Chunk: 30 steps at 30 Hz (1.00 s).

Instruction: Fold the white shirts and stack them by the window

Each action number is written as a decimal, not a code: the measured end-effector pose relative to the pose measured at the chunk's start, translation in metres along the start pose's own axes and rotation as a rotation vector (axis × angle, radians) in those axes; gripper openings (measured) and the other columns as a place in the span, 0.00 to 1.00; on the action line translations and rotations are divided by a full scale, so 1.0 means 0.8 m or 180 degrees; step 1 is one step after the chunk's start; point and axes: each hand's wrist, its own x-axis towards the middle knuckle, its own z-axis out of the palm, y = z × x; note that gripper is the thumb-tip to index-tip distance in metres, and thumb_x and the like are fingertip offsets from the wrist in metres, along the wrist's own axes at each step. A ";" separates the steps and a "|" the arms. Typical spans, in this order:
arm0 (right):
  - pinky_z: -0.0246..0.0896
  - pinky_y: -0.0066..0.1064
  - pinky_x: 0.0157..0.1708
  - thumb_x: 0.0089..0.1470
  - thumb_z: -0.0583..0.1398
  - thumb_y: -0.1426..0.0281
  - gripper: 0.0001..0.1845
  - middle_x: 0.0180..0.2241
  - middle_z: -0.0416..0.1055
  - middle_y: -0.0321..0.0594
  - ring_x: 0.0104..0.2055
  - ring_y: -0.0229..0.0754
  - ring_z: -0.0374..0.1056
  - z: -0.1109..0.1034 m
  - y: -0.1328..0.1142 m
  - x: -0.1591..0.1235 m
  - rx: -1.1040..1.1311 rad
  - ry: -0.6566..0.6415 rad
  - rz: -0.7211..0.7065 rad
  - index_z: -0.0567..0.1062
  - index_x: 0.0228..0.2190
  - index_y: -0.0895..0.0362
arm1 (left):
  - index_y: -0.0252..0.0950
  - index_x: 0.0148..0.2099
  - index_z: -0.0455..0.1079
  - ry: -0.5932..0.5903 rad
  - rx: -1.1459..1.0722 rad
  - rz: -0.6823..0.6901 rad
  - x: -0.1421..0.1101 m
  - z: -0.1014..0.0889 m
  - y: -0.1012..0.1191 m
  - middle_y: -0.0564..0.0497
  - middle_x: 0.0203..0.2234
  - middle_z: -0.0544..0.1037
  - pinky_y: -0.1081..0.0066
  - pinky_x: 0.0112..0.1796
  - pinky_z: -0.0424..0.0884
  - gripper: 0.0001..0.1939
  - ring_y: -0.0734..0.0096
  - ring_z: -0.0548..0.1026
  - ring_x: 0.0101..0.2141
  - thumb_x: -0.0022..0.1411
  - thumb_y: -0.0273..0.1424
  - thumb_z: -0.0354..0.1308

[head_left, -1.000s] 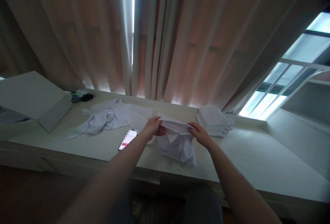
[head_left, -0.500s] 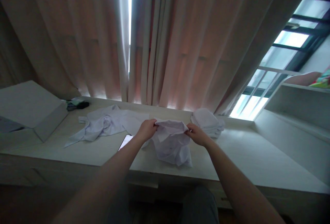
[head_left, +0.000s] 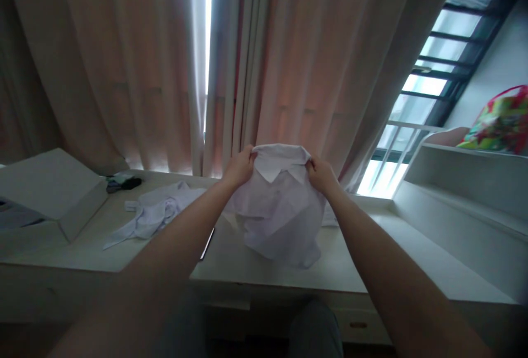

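The white collared shirt (head_left: 277,204) hangs above the desk (head_left: 383,259), its hem resting on it. Left hand (head_left: 240,166) and right hand (head_left: 320,175) pinch the shoulders beside the collar. Light, limp fabric; grip at seams.

Home bedroom: curtains (head_left: 136,66), laundry (head_left: 153,214).

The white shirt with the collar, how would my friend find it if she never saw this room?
Look for the tall pink curtains above the long white desk. Right in front of them, the left hand and right hand hold the collared white shirt by its shoulders. It is lifted up, unlike the crumpled white shirt lying flat on the desk to its left.
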 end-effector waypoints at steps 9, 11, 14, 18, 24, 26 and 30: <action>0.52 0.29 0.29 0.57 0.47 0.64 0.18 0.34 0.72 0.46 0.34 0.44 0.66 -0.144 -0.043 0.083 -0.0963 0.0328 -0.0512 0.72 0.38 0.58 | 0.38 0.48 0.63 0.0567 0.0872 0.0531 0.068 -0.151 0.076 0.45 0.38 0.73 0.66 0.38 0.62 0.26 0.60 0.70 0.40 0.63 0.48 0.32; 0.52 0.29 0.29 0.58 0.44 0.60 0.21 0.34 0.73 0.46 0.33 0.44 0.67 -0.176 -0.057 0.093 -0.1126 0.0466 -0.0540 0.72 0.37 0.58 | 0.39 0.49 0.63 0.0727 0.0953 0.0553 0.073 -0.179 0.088 0.45 0.39 0.73 0.66 0.38 0.62 0.27 0.60 0.70 0.40 0.62 0.48 0.31; 0.52 0.30 0.28 0.58 0.43 0.56 0.25 0.32 0.73 0.46 0.32 0.45 0.67 -0.212 -0.074 0.100 -0.1319 0.0590 -0.0550 0.73 0.36 0.57 | 0.41 0.49 0.64 0.0846 0.1051 0.0576 0.074 -0.209 0.101 0.46 0.38 0.74 0.66 0.38 0.62 0.28 0.61 0.71 0.39 0.62 0.49 0.31; 0.51 0.30 0.27 0.58 0.42 0.55 0.27 0.31 0.73 0.45 0.31 0.45 0.68 -0.229 -0.082 0.097 -0.1486 0.0570 -0.0532 0.74 0.35 0.56 | 0.43 0.49 0.64 0.0880 0.1201 0.0657 0.066 -0.226 0.107 0.47 0.37 0.75 0.66 0.36 0.63 0.28 0.61 0.72 0.38 0.61 0.50 0.31; 0.51 0.29 0.27 0.58 0.42 0.56 0.25 0.32 0.74 0.44 0.31 0.44 0.69 -0.212 -0.065 0.087 -0.1545 0.0300 -0.0471 0.74 0.37 0.54 | 0.41 0.43 0.68 0.0638 0.1261 0.0684 0.059 -0.210 0.096 0.48 0.34 0.75 0.69 0.35 0.62 0.29 0.64 0.72 0.36 0.60 0.51 0.31; 0.51 0.28 0.27 0.58 0.42 0.56 0.24 0.32 0.74 0.43 0.31 0.44 0.69 -0.200 -0.055 0.084 -0.1504 0.0193 -0.0451 0.73 0.39 0.53 | 0.41 0.40 0.69 0.0565 0.1158 0.0713 0.060 -0.195 0.087 0.48 0.34 0.75 0.70 0.34 0.62 0.29 0.64 0.72 0.36 0.60 0.51 0.32; 0.52 0.27 0.27 0.58 0.42 0.56 0.24 0.32 0.74 0.43 0.33 0.43 0.69 -0.168 -0.031 0.079 -0.1446 -0.0028 -0.0392 0.73 0.38 0.54 | 0.39 0.35 0.70 0.0397 0.0854 0.0785 0.067 -0.158 0.067 0.47 0.30 0.75 0.72 0.31 0.59 0.26 0.66 0.71 0.33 0.60 0.50 0.37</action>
